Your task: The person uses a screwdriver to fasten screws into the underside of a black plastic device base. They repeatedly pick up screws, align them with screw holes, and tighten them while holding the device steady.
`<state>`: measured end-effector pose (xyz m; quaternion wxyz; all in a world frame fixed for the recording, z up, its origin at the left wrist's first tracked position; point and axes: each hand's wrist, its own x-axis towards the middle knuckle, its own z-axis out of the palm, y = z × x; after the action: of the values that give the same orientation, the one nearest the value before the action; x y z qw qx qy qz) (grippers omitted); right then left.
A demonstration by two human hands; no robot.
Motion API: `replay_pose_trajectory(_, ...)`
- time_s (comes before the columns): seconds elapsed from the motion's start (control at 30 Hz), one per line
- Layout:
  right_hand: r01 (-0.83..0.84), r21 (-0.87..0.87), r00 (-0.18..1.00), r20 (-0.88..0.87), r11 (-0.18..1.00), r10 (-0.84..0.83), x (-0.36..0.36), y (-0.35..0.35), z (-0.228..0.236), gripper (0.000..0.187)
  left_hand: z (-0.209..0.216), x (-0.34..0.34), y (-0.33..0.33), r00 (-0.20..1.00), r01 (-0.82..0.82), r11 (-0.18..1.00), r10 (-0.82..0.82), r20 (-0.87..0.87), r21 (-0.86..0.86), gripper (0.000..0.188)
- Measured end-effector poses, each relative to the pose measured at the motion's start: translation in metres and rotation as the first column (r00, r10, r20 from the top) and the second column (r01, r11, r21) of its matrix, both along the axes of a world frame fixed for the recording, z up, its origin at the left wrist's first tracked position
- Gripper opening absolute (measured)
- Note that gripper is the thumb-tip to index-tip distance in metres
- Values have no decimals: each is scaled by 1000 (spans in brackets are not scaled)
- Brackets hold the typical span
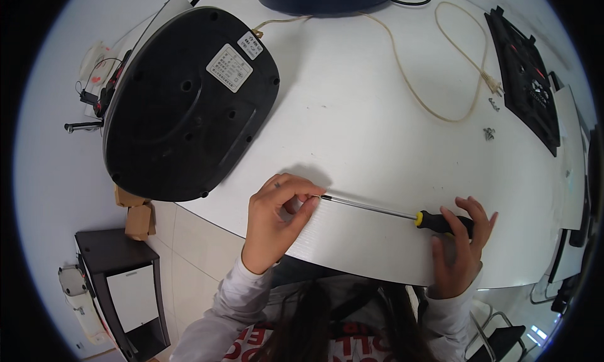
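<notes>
Two hands hold one screwdriver [377, 209] low on the white bench [352, 110]. Left hand [275, 218] fingers pinch its tip. Right hand [460, 245] fingers wrap its handle. It looks like tip-fixing time; turning comes next, gently.

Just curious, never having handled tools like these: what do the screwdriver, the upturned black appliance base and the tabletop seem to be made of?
Screwdriver: slim shaft looks like bright polished metal, since it glints; handle seems black and yellow plastic or rubber. Appliance base: probably moulded black plastic, matte, with recessed holes and a paper-like white label. Tabletop: smooth white surface, likely laminate, faintly scuffed.
</notes>
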<state>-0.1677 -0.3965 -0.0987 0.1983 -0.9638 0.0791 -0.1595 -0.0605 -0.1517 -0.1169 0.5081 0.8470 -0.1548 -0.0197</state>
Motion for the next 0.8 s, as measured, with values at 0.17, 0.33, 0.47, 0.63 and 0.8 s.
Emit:
replay_pose_trajectory(0.17,-443,656,834,551,611,13,-16,2,9,14,-3,1,-7,998,-58,998,58,-15,21,16)
replay_pose_trajectory(0.33,-939,-214,-154,962,-269,-226,6,14,38,19,-12,1,-7,999,-40,998,39,-18,-42,14)
replay_pose_trajectory(0.47,-954,108,66,985,-278,157,1,23,27,18,-20,-3,2,996,-88,996,88,-18,5,13)
replay_pose_trajectory(0.63,-945,213,154,959,-249,236,-8,27,27,17,-15,2,-4,999,-41,999,41,9,26,12)
replay_pose_trajectory(0.8,-930,261,200,950,-258,238,-14,30,22,15,-18,3,0,998,7,1000,-7,55,-13,14)
